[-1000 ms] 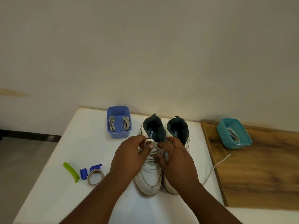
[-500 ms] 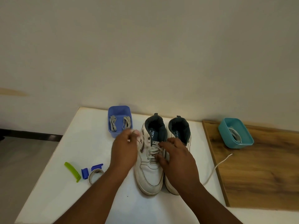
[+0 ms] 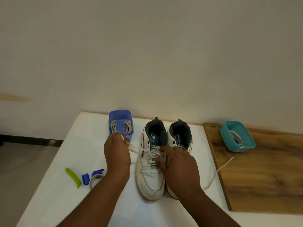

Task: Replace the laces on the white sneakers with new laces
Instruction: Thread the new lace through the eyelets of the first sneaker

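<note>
Two white sneakers stand side by side on the white table, toes toward me. My left hand pinches a white lace drawn taut out to the left from the left sneaker. My right hand rests on the laced part of that shoe, fingers pressing by the eyelets, and hides much of the right sneaker. The blue tub behind my left hand holds two bundles of grey laces. Another white lace trails from under my right arm onto the wooden board.
A teal tub with a white lace inside sits on the wooden board at the right. A green clip, blue clips and a roll of tape lie left of my left arm. A wall runs behind the table.
My left hand has moved from the top of the left sneaker out to the left, drawing the lace taut sideways. My right hand stays on the shoe.
</note>
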A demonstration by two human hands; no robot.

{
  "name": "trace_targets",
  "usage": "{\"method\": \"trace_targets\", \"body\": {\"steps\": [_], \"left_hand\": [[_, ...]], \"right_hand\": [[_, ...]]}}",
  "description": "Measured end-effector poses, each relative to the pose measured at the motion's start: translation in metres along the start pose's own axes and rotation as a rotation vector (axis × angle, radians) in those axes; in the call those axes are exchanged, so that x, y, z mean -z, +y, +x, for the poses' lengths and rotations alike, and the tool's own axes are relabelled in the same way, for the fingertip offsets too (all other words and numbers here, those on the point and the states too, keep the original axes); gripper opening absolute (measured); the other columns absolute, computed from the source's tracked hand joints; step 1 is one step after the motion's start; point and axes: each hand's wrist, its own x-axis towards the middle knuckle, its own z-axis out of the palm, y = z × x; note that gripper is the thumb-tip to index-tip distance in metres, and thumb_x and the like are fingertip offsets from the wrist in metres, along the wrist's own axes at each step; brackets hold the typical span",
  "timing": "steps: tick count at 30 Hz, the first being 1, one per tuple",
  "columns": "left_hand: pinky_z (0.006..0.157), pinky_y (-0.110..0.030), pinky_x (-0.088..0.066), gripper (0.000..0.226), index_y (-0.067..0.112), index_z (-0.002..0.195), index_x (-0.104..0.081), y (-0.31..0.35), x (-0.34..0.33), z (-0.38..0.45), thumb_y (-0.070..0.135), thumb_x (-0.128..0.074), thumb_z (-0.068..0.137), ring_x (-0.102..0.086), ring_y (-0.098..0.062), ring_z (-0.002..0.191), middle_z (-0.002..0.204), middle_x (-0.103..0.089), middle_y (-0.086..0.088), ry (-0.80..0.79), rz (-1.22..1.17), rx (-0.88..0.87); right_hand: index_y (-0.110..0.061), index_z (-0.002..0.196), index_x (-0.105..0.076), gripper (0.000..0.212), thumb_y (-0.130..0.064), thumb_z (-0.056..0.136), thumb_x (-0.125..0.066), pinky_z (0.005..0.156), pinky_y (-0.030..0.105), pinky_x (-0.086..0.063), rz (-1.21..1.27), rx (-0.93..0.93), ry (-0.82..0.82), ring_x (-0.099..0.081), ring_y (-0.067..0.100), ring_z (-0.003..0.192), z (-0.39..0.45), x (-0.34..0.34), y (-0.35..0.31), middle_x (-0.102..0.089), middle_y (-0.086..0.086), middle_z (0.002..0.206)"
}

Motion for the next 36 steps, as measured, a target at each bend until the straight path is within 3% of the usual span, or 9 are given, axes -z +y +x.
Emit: {"method": "trace_targets", "body": {"steps": [5, 8, 14, 18, 21, 25, 30, 33, 36], "left_hand": [[0.056, -0.029, -0.041, 0.029, 0.016, 0.078, -0.052, -0.01, 0.005, 0.001, 0.028, -0.045, 0.104, -0.051, -0.017, 0.065, 0.071, -0.055, -0.003, -0.12, 0.57, -0.399], [0.055, -0.025, -0.04, 0.032, 0.022, 0.071, -0.047, -0.006, 0.005, 0.003, 0.029, -0.048, 0.102, -0.05, -0.013, 0.062, 0.069, -0.054, 0.0, -0.065, 0.586, -0.564], [0.056, -0.033, -0.05, 0.045, 0.016, 0.069, -0.052, -0.005, 0.012, -0.004, 0.05, -0.041, 0.096, -0.056, -0.018, 0.06, 0.065, -0.055, -0.002, -0.151, 0.82, -0.632], [0.066, -0.036, -0.05, 0.064, 0.022, 0.061, -0.049, -0.008, 0.013, -0.011, 0.073, -0.025, 0.091, -0.054, -0.014, 0.061, 0.061, -0.053, 0.002, -0.246, 1.197, -0.483], [0.092, -0.045, -0.042, 0.069, 0.035, 0.097, -0.064, -0.01, 0.01, -0.02, 0.083, -0.016, 0.086, -0.057, -0.019, 0.107, 0.106, -0.064, 0.007, -0.068, 1.493, -0.514], [0.106, -0.052, -0.035, 0.06, 0.036, 0.108, -0.065, -0.007, 0.003, -0.025, 0.072, -0.019, 0.092, -0.046, -0.024, 0.127, 0.131, -0.057, 0.002, -0.097, 1.298, -0.616], [0.09, -0.04, -0.048, 0.054, 0.027, 0.075, -0.073, 0.014, -0.008, -0.035, 0.052, -0.035, 0.104, -0.063, -0.013, 0.089, 0.086, -0.071, 0.002, -0.515, 0.437, 0.119], [0.08, -0.035, -0.054, 0.035, 0.015, 0.092, -0.07, 0.013, -0.009, -0.031, 0.031, -0.041, 0.106, -0.063, -0.016, 0.079, 0.075, -0.069, -0.002, -0.54, 0.317, 0.026], [0.056, -0.019, -0.045, 0.032, 0.02, 0.093, -0.066, 0.01, -0.008, -0.031, 0.028, -0.039, 0.107, -0.05, -0.008, 0.059, 0.061, -0.054, 0.001, -0.522, 0.396, -0.166]], "right_hand": [[-0.041, 0.151, -0.037, 0.066, -0.06, 0.093, -0.06, 0.102, 0.035, -0.048, 0.098, 0.002, -0.065, -0.061, 0.018, 0.118, 0.004, 0.014, 0.001, -0.065, -0.009, 0.129], [-0.04, 0.158, -0.018, 0.084, -0.044, 0.092, -0.069, 0.086, 0.029, -0.054, 0.086, -0.042, -0.043, -0.066, 0.013, 0.1, 0.007, 0.027, 0.013, -0.068, -0.007, 0.122], [-0.029, 0.129, -0.057, 0.033, -0.018, 0.097, -0.059, 0.054, 0.017, -0.039, -0.027, -0.207, 0.109, -0.053, 0.006, 0.067, 0.009, 0.049, 0.039, -0.058, -0.007, 0.097], [-0.015, 0.113, -0.068, 0.019, -0.008, 0.1, -0.057, 0.081, 0.026, -0.051, 0.394, -0.18, 0.549, -0.056, 0.006, 0.091, 0.013, 0.062, 0.038, -0.066, 0.001, 0.106], [-0.012, 0.106, -0.068, 0.02, 0.0, 0.094, -0.057, 0.098, 0.011, -0.04, 0.441, 0.154, 0.56, -0.053, -0.001, 0.113, 0.008, 0.066, 0.013, -0.063, 0.0, 0.114], [-0.02, 0.095, -0.066, 0.018, -0.006, 0.088, -0.056, 0.088, 0.024, -0.05, 0.599, 0.562, 0.111, -0.06, 0.007, 0.107, -0.004, 0.058, -0.016, -0.062, -0.007, 0.104], [-0.018, 0.089, -0.07, 0.022, -0.003, 0.086, -0.054, 0.083, 0.022, -0.049, 0.667, 0.597, -0.193, -0.06, 0.008, 0.093, -0.006, 0.061, -0.013, -0.061, -0.016, 0.092], [-0.02, 0.091, -0.072, 0.027, -0.003, 0.087, -0.051, 0.085, 0.035, -0.055, 0.74, 0.496, -0.351, -0.066, 0.016, 0.097, -0.008, 0.059, -0.006, -0.068, -0.011, 0.094], [-0.021, 0.093, -0.07, 0.026, -0.005, 0.097, -0.05, 0.082, 0.03, -0.054, 0.875, 0.26, -0.229, -0.066, 0.016, 0.096, -0.007, 0.052, -0.01, -0.069, -0.007, 0.093]]}}
